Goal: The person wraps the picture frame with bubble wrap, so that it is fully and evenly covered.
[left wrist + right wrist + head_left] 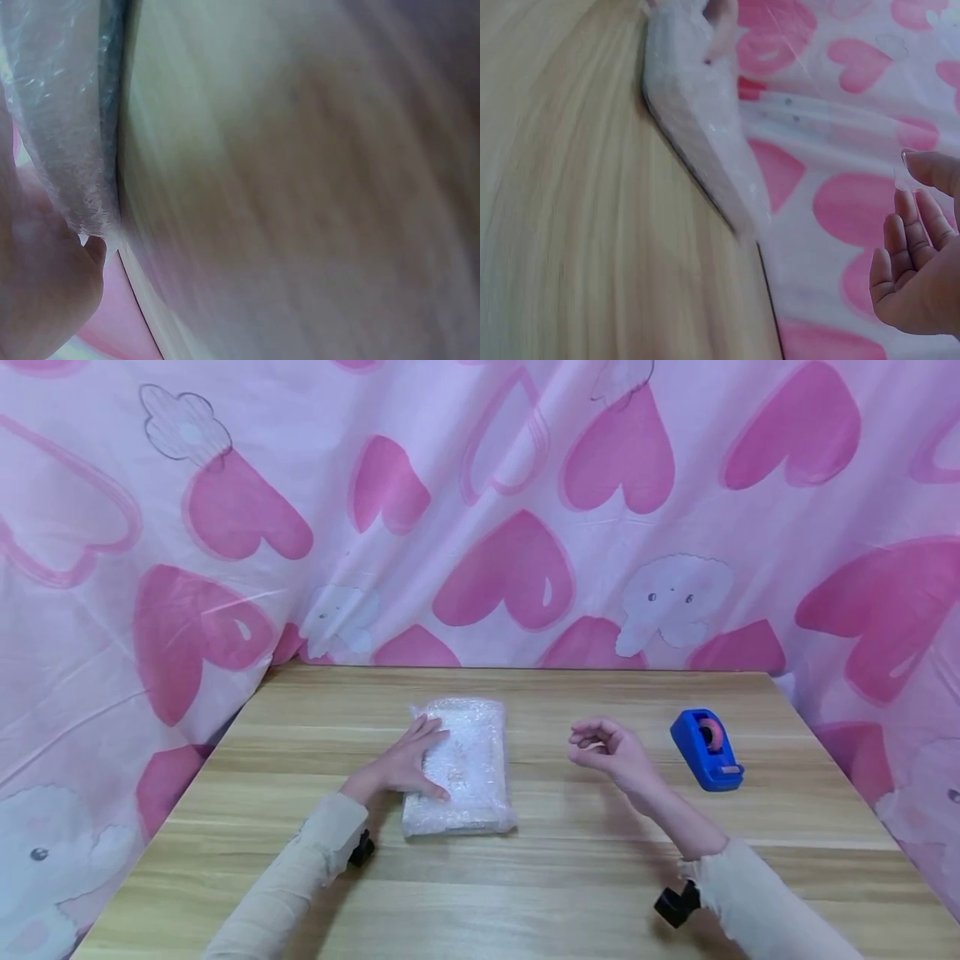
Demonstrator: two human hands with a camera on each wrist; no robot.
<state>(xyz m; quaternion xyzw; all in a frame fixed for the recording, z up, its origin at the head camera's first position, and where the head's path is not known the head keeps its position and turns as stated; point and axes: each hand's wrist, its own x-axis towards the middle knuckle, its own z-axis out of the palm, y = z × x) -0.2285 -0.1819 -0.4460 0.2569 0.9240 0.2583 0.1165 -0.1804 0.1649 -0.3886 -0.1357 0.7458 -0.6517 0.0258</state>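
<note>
A flat rectangular package in bubble wrap (480,764) lies on the wooden table; what is inside cannot be made out. My left hand (407,762) rests on its left side with fingers spread, the thumb near the front. The left wrist view shows the wrap (56,97) close up beside part of that hand. To the right of the package, my right hand (618,758) is raised above the table. Between its thumb and a finger it pinches a small clear piece of tape (901,180), apart from the package.
A blue tape dispenser (701,758) with a pinkish roll stands on the right side of the wooden table (555,902). A pink curtain (480,410) with hearts hangs behind the table and along both sides.
</note>
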